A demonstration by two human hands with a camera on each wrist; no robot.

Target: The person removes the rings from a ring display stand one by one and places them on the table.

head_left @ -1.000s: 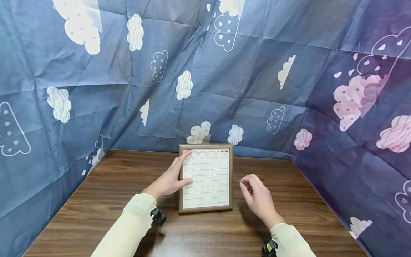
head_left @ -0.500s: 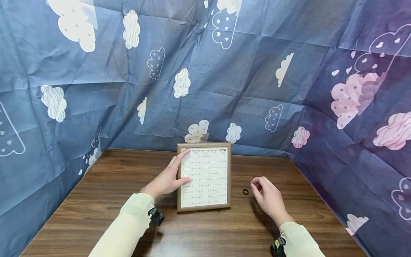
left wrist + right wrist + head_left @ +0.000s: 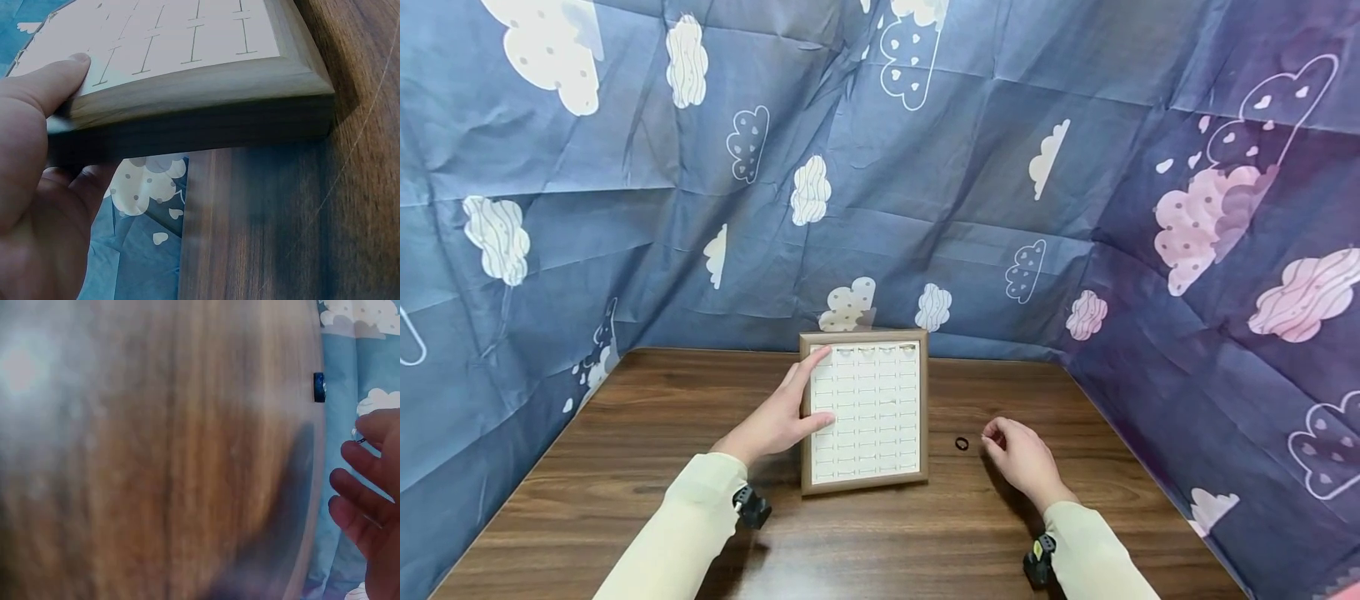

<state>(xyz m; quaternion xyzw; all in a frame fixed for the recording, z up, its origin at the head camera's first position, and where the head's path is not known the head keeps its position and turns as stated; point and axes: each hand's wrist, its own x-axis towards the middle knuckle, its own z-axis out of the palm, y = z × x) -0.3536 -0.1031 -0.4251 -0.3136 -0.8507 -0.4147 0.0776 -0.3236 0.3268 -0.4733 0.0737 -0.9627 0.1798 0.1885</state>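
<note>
At the centre of the head view a wooden-framed ring display tray [image 3: 865, 412] lies flat on the brown table [image 3: 625, 467], its pale insert cut into rows of slots, with a few rings seated along the top row. The left hand [image 3: 778, 417] steadies the tray from its left edge: the thumb lies on the insert and the fingers reach up along the frame, and the left wrist view shows the thumb [image 3: 59, 81] pressing on the pale surface while the rest of the hand wraps the frame's side. Right of centre, a small dark ring [image 3: 961, 443] lies on the table, just beside the right hand [image 3: 1022, 458] but apart from it. That hand's fingers are loosely curled and touch neither ring nor tray; something small glints at a fingertip in the right wrist view, too small to identify. The step in hand appears to be work with single rings beside the tray, with the dark ring now resting loose on the wood. A next move would call for a fine fingertip pinch on the flat-lying ring, while the left hand keeps the tray from sliding.
</note>
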